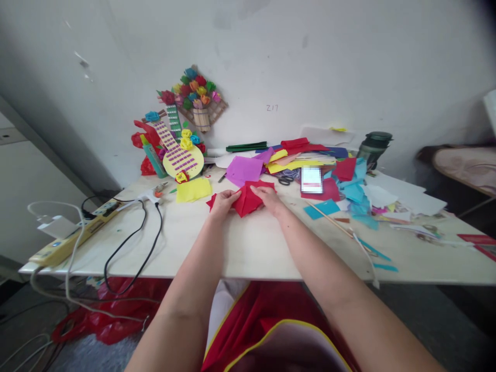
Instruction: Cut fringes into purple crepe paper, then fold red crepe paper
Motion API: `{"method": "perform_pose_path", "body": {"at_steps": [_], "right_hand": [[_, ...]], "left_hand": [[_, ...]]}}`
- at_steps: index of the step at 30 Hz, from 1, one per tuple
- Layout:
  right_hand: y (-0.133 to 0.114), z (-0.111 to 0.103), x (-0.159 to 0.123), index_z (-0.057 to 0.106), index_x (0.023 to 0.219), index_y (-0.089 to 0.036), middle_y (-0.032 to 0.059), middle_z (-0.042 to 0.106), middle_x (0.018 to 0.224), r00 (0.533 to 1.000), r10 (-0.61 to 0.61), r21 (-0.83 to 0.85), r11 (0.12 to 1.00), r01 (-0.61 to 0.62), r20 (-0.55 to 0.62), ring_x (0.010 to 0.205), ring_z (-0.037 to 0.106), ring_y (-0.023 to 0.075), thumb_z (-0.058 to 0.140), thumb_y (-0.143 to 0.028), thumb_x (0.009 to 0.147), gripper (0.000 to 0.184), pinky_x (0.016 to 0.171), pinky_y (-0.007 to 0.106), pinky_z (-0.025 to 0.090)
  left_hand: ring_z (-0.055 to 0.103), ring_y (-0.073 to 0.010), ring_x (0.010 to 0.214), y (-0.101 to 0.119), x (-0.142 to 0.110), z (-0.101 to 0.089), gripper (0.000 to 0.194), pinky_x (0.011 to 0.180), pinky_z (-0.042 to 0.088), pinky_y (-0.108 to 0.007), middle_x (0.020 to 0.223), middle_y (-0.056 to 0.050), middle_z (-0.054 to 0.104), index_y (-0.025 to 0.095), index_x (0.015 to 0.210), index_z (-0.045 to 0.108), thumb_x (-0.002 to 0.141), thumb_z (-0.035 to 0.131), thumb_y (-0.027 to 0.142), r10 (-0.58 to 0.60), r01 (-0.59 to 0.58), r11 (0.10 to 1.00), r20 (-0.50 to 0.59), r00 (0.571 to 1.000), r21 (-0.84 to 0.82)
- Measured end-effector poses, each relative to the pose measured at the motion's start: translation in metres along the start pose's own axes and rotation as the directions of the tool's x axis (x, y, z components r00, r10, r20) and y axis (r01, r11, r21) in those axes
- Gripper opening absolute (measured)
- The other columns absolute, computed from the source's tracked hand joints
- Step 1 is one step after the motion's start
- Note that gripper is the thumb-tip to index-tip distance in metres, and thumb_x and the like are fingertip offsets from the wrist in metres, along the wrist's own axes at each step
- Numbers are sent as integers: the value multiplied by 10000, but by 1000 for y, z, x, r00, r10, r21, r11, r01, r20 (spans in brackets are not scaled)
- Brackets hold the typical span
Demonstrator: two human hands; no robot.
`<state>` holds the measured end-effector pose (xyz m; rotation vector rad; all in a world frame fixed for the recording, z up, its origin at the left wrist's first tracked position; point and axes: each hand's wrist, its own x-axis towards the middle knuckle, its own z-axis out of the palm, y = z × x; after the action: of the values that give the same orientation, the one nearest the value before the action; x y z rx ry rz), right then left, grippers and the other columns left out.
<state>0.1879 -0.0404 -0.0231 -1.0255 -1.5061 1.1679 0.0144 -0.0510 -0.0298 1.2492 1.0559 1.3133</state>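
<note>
A folded piece of red paper (245,200) lies on the pale table (248,248) in front of me. My left hand (222,202) pinches its left side, fingers closed on the paper. My right hand (268,198) grips its right side the same way. Both hands rest on the table top with the paper between them. A purple sheet (244,169) lies just behind the red paper, and a yellow sheet (192,189) lies to its left.
Coloured paper scraps (351,194), scissors (285,180), a phone (311,179) and a dark bottle (373,146) crowd the right back. A paper guitar craft (176,151) and a flower craft (197,95) lean on the wall. A power strip (73,235) and cables (135,237) sit left.
</note>
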Motion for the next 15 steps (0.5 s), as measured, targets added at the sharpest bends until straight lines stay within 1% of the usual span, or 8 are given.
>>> {"method": "perform_pose_path", "body": {"at_steps": [1, 3, 6, 8, 9, 12, 13, 15], "right_hand": [[-1, 0, -1, 585, 748, -171, 19, 612, 576, 999, 46, 45, 998, -47, 22, 467, 558, 142, 562, -549, 734, 380, 411, 248, 401], [-3, 1, -1, 580, 859, -171, 16, 633, 589, 994, 100, 117, 988, -104, 45, 447, 571, 142, 642, -455, 710, 327, 387, 237, 403], [-3, 3, 0, 547, 975, -167, -19, 619, 555, 996, 92, 122, 988, -94, 21, 404, 557, 123, 689, -273, 683, 341, 376, 220, 412], [-2, 4, 1, 537, 1009, -165, -38, 599, 527, 996, 89, 107, 990, -88, -6, 383, 550, 119, 667, -214, 693, 346, 374, 219, 421], [-3, 4, 1, 535, 1027, -167, -45, 593, 521, 996, 90, 102, 991, -87, -17, 376, 549, 119, 654, -197, 699, 350, 372, 219, 423], [-4, 5, 2, 536, 1080, -173, -53, 588, 524, 995, 84, 105, 991, -78, -60, 372, 555, 120, 615, -162, 716, 373, 365, 216, 425], [-4, 5, 2, 541, 1095, -172, -51, 589, 527, 994, 78, 111, 991, -70, -74, 374, 557, 120, 604, -156, 721, 379, 365, 216, 426], [-4, 6, 2, 558, 1118, -169, -42, 598, 540, 993, 66, 130, 990, -53, -95, 381, 563, 121, 598, -155, 726, 395, 369, 217, 430]], "left_hand": [[447, -71, 434, 0, 1, 0, 376, 422, 324, -198, 507, 34, 521, 162, 609, 517, 567, 744, 460, 11, -11, 1000, -31, 999, -6], [460, -72, 440, -1, 3, 1, 387, 427, 340, -197, 511, 28, 534, 156, 605, 520, 551, 754, 460, 21, -22, 1000, -85, 996, -19], [505, -87, 466, -3, 5, 1, 383, 445, 381, -202, 546, 8, 576, 146, 644, 545, 539, 769, 438, 0, -7, 998, -111, 994, -56], [551, -110, 503, -3, 5, 0, 397, 472, 423, -219, 603, -10, 619, 143, 770, 591, 539, 780, 405, -18, 9, 996, -95, 995, -91], [570, -122, 523, -4, 4, -1, 446, 490, 442, -231, 632, -15, 636, 148, 874, 606, 540, 784, 382, -22, 13, 994, -81, 996, -109], [597, -133, 567, -3, 3, -2, 681, 549, 478, -259, 691, -13, 659, 184, 1174, 535, 551, 785, 298, -11, 5, 985, -31, 999, -174], [601, -132, 584, -3, 2, -2, 721, 573, 485, -266, 706, -12, 662, 191, 1223, 507, 559, 778, 270, -9, 6, 979, -16, 1000, -202], [604, -130, 616, -1, 2, -1, 699, 616, 492, -276, 730, -18, 665, 178, 1230, 510, 576, 752, 221, -16, 15, 968, 1, 1000, -251]]}}
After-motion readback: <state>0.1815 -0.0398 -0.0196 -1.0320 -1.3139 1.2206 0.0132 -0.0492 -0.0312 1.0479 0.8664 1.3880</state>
